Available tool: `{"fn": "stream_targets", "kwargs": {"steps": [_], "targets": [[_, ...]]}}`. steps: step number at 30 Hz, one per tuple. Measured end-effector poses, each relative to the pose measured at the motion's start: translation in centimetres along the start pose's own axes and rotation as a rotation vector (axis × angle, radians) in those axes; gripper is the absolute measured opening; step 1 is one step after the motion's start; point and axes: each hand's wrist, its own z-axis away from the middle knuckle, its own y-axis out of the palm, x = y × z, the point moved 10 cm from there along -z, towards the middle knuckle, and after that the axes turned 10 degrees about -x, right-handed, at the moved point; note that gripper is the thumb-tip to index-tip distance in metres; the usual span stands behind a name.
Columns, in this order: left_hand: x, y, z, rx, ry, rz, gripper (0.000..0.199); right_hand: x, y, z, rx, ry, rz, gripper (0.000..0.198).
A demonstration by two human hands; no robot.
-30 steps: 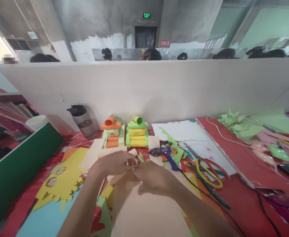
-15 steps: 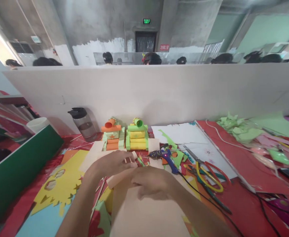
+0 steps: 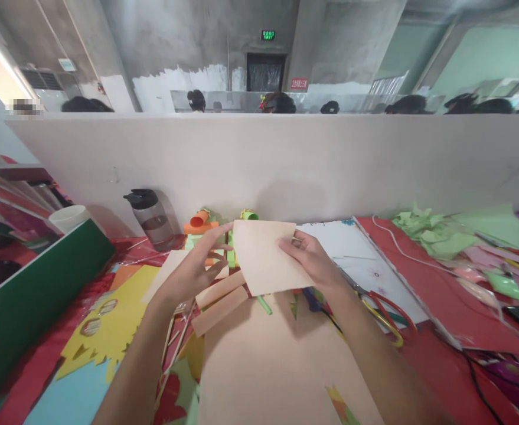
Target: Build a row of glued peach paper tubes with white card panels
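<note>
A small sheet of tan paper (image 3: 263,257) is held up in front of me, pinched at its right edge by my right hand (image 3: 312,258). My left hand (image 3: 196,268) is at the sheet's left side with fingers spread, the index fingertip close to its upper left corner; contact is unclear. Below lie two rolled tan paper tubes (image 3: 221,311), side by side at a slant. A larger tan sheet (image 3: 259,366) covers the area nearest me. Behind the raised sheet, an orange and green paper model (image 3: 199,227) and a green paper tube (image 3: 249,215) are partly hidden.
At left are a green board (image 3: 42,330), yellow cut paper (image 3: 121,307) and a water bottle (image 3: 152,221). Scissors (image 3: 387,316) lie at right, near a partly covered blue glue gun (image 3: 313,300). Crumpled green paper (image 3: 431,233) lies farther right, before the white partition (image 3: 259,159).
My right hand has risen from the larger sheet and now holds up the small tan sheet. My left hand has lifted slightly and spread its fingers. The two tubes are now uncovered.
</note>
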Motion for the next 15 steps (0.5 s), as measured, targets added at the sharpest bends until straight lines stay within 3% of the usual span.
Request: {"fn": "stream_targets", "kwargs": {"steps": [4, 8, 11, 15], "targets": [[-1.2, 0.5, 0.2, -0.007, 0.11, -0.096, 0.066, -0.8, -0.9, -0.9, -0.088, -0.018, -0.019, 0.05], [-1.7, 1.6, 0.1, 0.033, 0.2, -0.173, 0.026, -0.9, -0.7, -1.1, -0.061, -0.065, 0.027, 0.048], [-1.3, 0.9, -0.5, -0.083, 0.153, -0.164, 0.022, -0.5, 0.3, -0.7, 0.035, -0.097, 0.077, 0.052], [0.0, -0.1, -1.1, -0.211, -0.002, -0.038, 0.028, 0.4, 1.7, 0.2, 0.156, -0.158, 0.141, 0.079]]}}
